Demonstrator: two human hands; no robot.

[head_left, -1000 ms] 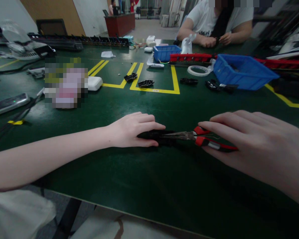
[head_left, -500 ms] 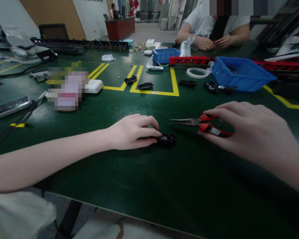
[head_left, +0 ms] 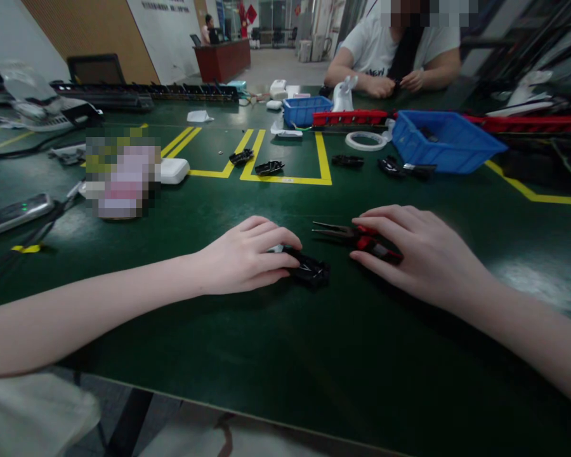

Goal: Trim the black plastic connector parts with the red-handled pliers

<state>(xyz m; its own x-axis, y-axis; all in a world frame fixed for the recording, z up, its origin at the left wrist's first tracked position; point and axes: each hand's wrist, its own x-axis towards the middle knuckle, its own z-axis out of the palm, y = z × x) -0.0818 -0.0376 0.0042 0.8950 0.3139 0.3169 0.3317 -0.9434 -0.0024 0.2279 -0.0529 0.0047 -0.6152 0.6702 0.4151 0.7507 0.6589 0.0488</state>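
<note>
My left hand (head_left: 252, 257) has its fingers closed on the near end of a small black plastic part (head_left: 310, 269), which lies on the green table (head_left: 266, 343). The fingers cover part of it. To the right, my right hand (head_left: 419, 254) grips red-handled needle-nose pliers (head_left: 366, 240) low over the table. Their thin metal jaws point left, slightly apart, with nothing between them. The jaw tips are just beyond the black part and apart from it.
Several similar black parts (head_left: 269, 167) lie farther back near yellow tape lines. Behind them are a blue bin (head_left: 445, 143), a smaller blue bin (head_left: 307, 111) and a tape roll (head_left: 365, 141). A white box (head_left: 174, 171) is at left. A co-worker (head_left: 394, 63) sits across the table.
My right hand has brought the pliers lower and left, closer to the black part. The part has turned a little in my left fingers. The whole view has shifted slightly.
</note>
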